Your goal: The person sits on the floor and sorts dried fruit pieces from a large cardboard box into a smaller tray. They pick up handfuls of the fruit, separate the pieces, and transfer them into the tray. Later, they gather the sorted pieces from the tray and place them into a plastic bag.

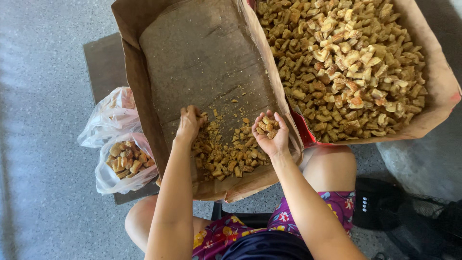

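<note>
Grey speckled floor (43,159) fills the left side of the frame and shows again lower right.

Big brown paper sack (433,72), upper right: opened wide, heaped with golden fried snack chunks (346,67), red lining showing at its lower edge.

Second brown paper sack (144,96), upper centre: opened flat, mostly bare inside, crumbs plus a small pile of snack pieces (226,156) at its near end, centre frame. It rests on a dark low table (103,62) at upper left and touches the full sack along the right wall.

Person's knees and floral purple shorts (332,207) at bottom centre, both forearms reaching up into the near-empty sack.

Two clear plastic bags at left, on the table edge: upper bag (108,115) crumpled, contents hard to make out; lower bag (122,161) holds the same snack chunks, mouth open.

Black round object (375,204) on the floor lower right, can't tell what it is.

Left hand (188,124): palm down, fingers curled into the left edge of the pile, touching pieces; grip on anything can't be told.

Right hand (270,132): palm up, cupped, holding a small handful of chunks (267,126) just above the pile's right end.

Hands apart, pile between them.
</note>
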